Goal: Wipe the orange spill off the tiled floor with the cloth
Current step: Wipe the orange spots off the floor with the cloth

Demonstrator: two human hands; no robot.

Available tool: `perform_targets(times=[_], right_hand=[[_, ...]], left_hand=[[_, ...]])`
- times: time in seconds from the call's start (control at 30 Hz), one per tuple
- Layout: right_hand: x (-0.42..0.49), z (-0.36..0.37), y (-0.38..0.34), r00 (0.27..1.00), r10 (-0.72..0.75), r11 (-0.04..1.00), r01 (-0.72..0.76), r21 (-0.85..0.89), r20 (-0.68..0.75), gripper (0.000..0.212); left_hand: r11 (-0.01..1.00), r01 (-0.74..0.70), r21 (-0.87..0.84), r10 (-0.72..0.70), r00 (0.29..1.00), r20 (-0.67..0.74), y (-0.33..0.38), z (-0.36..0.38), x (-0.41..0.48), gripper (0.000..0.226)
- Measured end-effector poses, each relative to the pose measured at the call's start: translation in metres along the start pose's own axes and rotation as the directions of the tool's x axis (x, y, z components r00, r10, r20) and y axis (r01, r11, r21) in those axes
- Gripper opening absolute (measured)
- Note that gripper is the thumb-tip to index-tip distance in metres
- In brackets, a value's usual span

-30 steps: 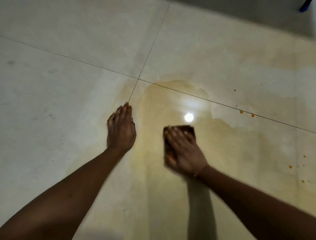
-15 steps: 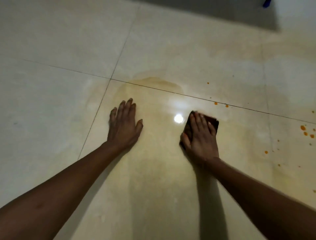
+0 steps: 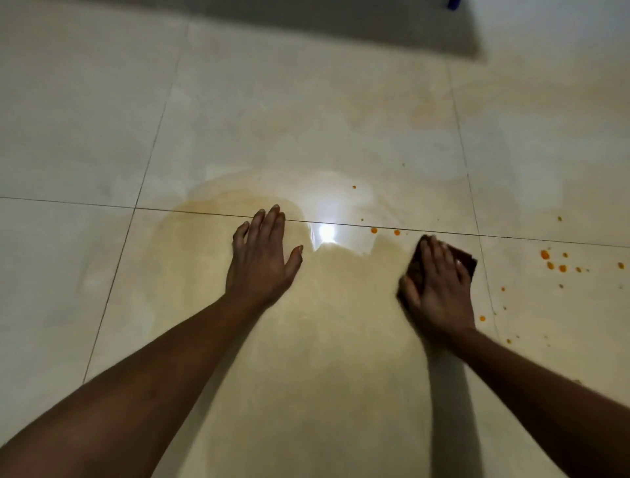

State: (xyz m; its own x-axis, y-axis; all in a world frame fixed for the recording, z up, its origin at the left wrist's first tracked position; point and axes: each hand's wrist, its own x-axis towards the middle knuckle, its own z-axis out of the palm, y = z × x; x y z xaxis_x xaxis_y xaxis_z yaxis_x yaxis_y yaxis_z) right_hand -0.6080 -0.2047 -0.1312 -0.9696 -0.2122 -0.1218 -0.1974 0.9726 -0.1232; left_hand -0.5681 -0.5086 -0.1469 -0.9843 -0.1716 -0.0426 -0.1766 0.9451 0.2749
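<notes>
My right hand presses flat on a dark brown cloth on the pale tiled floor; only the cloth's far and left edges show past my fingers. Bright orange drops lie scattered to the right of the cloth, and two more orange drops sit on the grout line just left of it. A thin wet orange-tinted film spreads around my left hand, which rests flat on the floor with straight fingers.
A lamp's reflection glares on the wet tile between my hands. Dark grout lines cross the floor. A grey shadowed strip runs along the top, with a small blue object at the top right edge.
My right hand has slid the cloth to the right, toward the orange drops. My left hand stayed flat on the floor while the view shifted right.
</notes>
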Motion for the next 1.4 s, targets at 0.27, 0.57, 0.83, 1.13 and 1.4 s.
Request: perform_targets(times=[0.27,0.57,0.83,1.13,1.4], right_hand=[[0.011,0.003,-0.056,0.907,-0.406,0.912,0.409,-0.007,0.116,0.079],[0.104,0.001,-0.125,0.960,-0.279,0.959,0.277,0.061,0.036,0.078],[0.148,-0.015,-0.072,0.995,-0.096,0.994,0.097,0.053,-0.015,0.081],[0.067,0.002,-0.044,0.827,-0.557,0.828,0.560,-0.019,0.074,0.077],[-0.002,0.010,-0.065,0.860,-0.498,0.867,0.497,0.037,0.108,0.077]], left_hand=[[1.000,0.021,-0.006,-0.020,0.999,0.037,0.000,-0.003,0.002,0.066],[1.000,0.024,-0.011,-0.024,0.998,0.053,-0.002,-0.001,0.003,0.064],[1.000,0.025,-0.007,-0.025,0.998,0.050,0.000,-0.004,0.004,0.063],[1.000,0.005,-0.002,-0.005,0.999,0.052,0.001,-0.002,0.001,0.063],[1.000,-0.009,-0.019,0.010,1.000,0.003,-0.003,-0.002,0.005,0.063]])
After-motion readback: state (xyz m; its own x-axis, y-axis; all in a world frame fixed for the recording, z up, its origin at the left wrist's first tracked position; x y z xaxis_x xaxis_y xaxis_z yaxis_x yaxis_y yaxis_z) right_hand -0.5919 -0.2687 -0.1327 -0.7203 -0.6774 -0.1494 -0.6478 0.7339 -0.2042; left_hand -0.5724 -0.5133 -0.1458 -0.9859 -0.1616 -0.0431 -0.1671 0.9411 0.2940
